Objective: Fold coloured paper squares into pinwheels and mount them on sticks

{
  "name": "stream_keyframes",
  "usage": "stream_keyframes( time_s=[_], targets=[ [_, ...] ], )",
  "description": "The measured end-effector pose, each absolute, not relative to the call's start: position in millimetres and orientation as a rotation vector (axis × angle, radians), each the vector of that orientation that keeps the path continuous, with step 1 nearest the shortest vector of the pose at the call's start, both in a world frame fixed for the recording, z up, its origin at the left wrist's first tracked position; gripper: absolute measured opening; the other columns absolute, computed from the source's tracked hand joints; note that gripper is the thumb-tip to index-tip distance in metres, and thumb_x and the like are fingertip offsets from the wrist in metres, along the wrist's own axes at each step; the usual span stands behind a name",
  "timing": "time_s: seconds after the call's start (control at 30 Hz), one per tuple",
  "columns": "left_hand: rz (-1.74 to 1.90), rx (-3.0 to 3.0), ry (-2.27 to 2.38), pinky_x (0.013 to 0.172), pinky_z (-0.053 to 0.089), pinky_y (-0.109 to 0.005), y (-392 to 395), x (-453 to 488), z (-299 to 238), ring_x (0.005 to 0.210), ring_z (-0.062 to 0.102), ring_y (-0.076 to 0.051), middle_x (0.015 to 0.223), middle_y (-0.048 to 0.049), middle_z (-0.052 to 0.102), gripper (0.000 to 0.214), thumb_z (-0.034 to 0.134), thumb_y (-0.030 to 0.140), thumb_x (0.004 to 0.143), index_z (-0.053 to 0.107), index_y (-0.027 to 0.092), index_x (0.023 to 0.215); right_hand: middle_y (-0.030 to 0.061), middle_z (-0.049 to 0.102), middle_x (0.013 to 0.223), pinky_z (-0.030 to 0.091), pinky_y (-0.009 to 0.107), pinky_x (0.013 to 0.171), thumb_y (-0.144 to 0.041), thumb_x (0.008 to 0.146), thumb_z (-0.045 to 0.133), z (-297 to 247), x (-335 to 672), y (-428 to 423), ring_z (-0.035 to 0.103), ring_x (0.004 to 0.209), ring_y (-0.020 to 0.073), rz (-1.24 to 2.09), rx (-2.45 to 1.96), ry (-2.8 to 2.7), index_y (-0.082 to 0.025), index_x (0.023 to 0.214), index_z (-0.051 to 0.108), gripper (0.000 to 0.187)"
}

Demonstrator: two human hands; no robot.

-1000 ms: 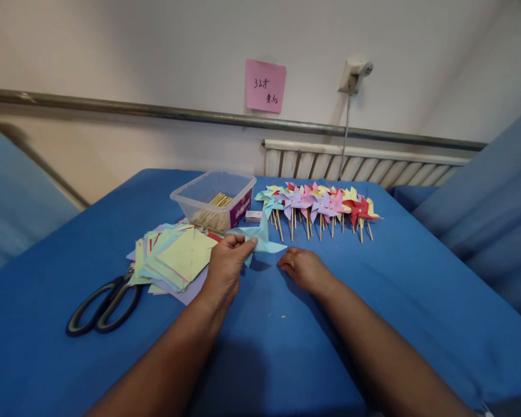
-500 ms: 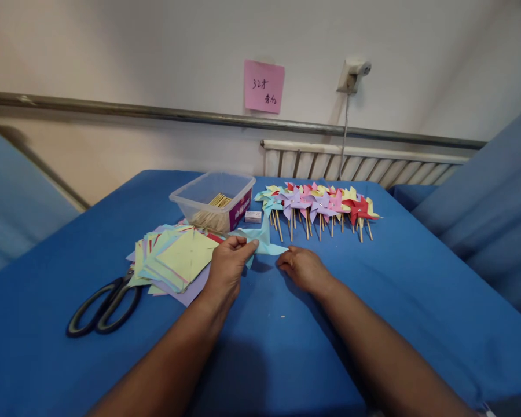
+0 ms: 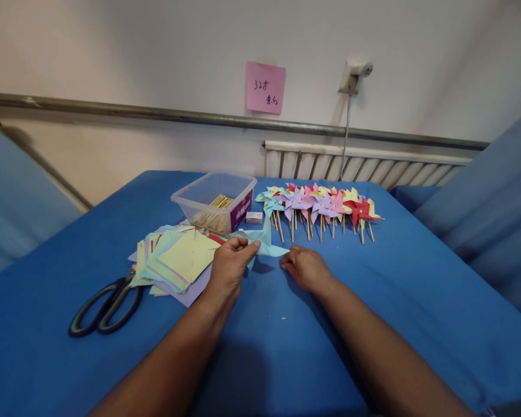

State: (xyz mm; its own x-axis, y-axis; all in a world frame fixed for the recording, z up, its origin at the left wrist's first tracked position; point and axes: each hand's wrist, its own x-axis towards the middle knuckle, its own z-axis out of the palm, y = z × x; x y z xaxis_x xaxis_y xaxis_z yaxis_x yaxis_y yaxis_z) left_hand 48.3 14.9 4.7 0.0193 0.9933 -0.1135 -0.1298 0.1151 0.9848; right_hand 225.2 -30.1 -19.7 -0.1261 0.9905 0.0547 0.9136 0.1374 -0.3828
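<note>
My left hand (image 3: 228, 266) is closed, pinching a light blue paper pinwheel shape (image 3: 263, 241) just above the blue table cover (image 3: 399, 289). My right hand (image 3: 305, 267) rests curled on the cover, its fingertips at the right corner of that blue paper; whether it pinches the corner I cannot see. A stack of coloured paper squares (image 3: 176, 260) lies right beside my left hand.
Black scissors (image 3: 106, 306) lie at the left. A clear plastic box (image 3: 215, 200) with wooden sticks stands behind the paper stack, a small white box (image 3: 254, 217) next to it. Several finished pinwheels (image 3: 319, 204) lie in a row at the back. A pink note (image 3: 265, 87) hangs on the wall.
My right hand has slid a little forward to the blue paper's right corner. My left hand keeps its pinch on the paper and has hardly moved.
</note>
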Motion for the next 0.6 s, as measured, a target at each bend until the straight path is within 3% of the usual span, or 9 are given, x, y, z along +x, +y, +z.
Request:
stream_keyframes(
  time_s=[0.27, 0.6],
  targets=[
    [1.227, 1.23, 1.214, 0.05, 0.037, -0.022, 13, 51, -2, 0.052, 0.05, -0.011, 0.056, 0.0034, 0.057, 0.025, 0.078, 0.034, 0.06, 0.06, 0.017, 0.064, 0.0035, 0.069, 0.083, 0.048, 0.027, 0.072, -0.027, 0.086, 0.056, -6, 229, -43, 0.063, 0.074, 0.0159, 0.241, -1.54, -1.445, -0.02, 0.084, 0.067, 0.013],
    [1.147, 1.447, 1.194, 0.05, 0.035, -0.022, -1, 61, -6, 0.052, 0.044, -0.01, 0.054, 0.0054, 0.049, 0.022, 0.074, 0.032, 0.062, 0.058, 0.018, 0.059, 0.0019, 0.068, 0.079, 0.047, 0.025, 0.069, -0.024, 0.085, 0.057, -6, 194, -51, 0.063, 0.072, 0.0147, 0.403, -1.438, -1.423, -0.019, 0.081, 0.067, 0.011]
  ],
)
